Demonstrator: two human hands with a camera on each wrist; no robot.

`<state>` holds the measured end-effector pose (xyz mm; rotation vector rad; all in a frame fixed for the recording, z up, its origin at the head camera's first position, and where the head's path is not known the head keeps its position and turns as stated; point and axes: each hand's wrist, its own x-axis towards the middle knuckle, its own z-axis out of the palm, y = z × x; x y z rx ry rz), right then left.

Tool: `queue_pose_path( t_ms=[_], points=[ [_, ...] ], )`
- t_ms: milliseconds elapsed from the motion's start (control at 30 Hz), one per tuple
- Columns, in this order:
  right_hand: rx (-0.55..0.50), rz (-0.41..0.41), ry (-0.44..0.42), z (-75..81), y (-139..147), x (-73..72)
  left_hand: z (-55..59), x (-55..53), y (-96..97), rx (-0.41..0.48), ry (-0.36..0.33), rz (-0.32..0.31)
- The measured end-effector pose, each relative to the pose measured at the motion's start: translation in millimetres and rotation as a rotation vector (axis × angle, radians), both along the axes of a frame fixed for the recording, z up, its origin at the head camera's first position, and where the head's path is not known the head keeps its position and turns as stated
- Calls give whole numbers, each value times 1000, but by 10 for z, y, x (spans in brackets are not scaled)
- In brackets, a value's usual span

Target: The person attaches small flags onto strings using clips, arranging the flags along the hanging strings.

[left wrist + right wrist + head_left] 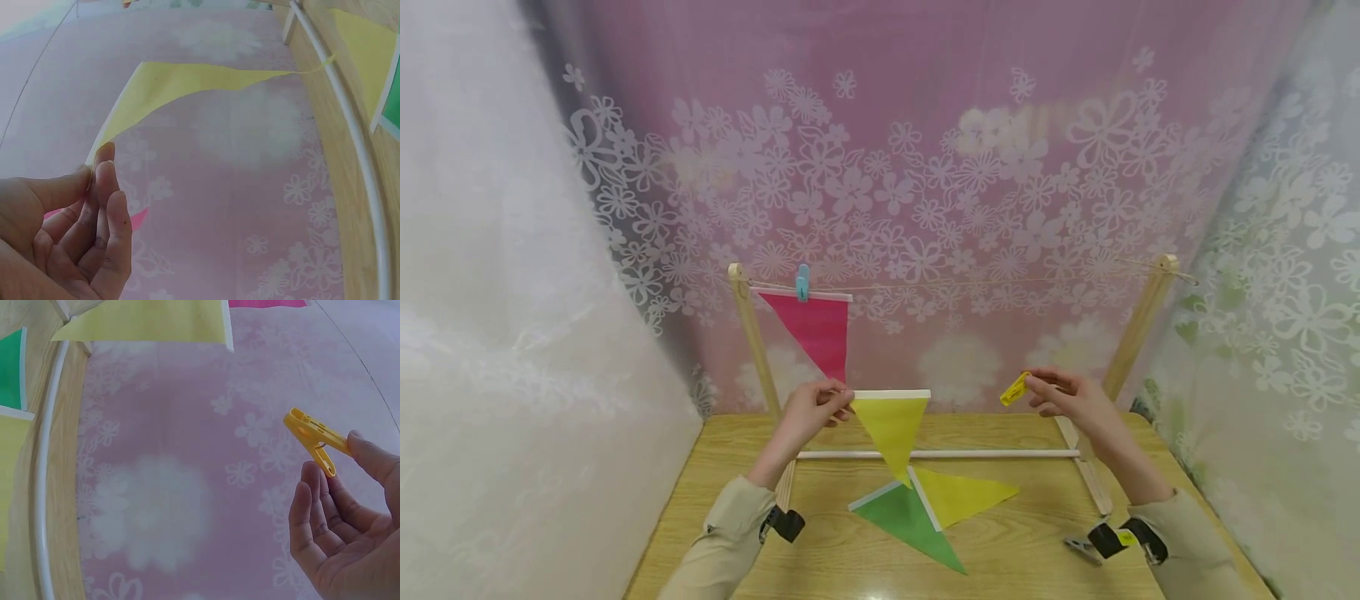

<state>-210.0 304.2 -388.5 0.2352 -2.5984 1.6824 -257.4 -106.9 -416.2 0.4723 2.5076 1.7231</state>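
Note:
My left hand [815, 407] pinches a yellow triangular pennant [891, 425] by one end of its white top edge; its tip hangs down over the table. In the left wrist view, thumb and fingertips meet on that white strip. On the right, my right hand [1071, 398] holds a yellow clothespin [314, 439] between thumb and fingers, its nose pointing away from the palm. A string [970, 282] runs between two wooden posts behind the hands. From its left part hangs a pink pennant [820, 329], held by a light blue clothespin [802, 283].
A green pennant [910, 525] and another yellow pennant [966, 497] lie on the wooden table [1000, 558]. A white rod [992, 454] joins the stand's wooden feet low down. Near the right wrist lies a grey clothespin [1082, 550]. A flowered curtain [925, 167] backs the table.

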Motion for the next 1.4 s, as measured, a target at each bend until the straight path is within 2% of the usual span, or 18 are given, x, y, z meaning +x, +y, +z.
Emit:
queue_pose_path(
  t_ms=[200, 333, 567, 867, 1033, 1400],
  points=[
    [6, 8, 17, 137, -60, -64, 226, -11, 58, -8, 57, -7],
    [31, 22, 43, 257, -123, -83, 335, -45, 85, 13, 87, -25],
    [14, 48, 78, 482, -219, -117, 457, -124, 120, 77, 160, -42],
    [3, 53, 109, 778, -345, -172, 599, -198, 162, 65, 223, -8],
    [5, 51, 164, 974, -436, -219, 688, -230, 182, 52, 252, 8],
    [-22, 64, 253, 1323, -626, -409, 853, -279, 205, 54, 294, 21]
  ],
)
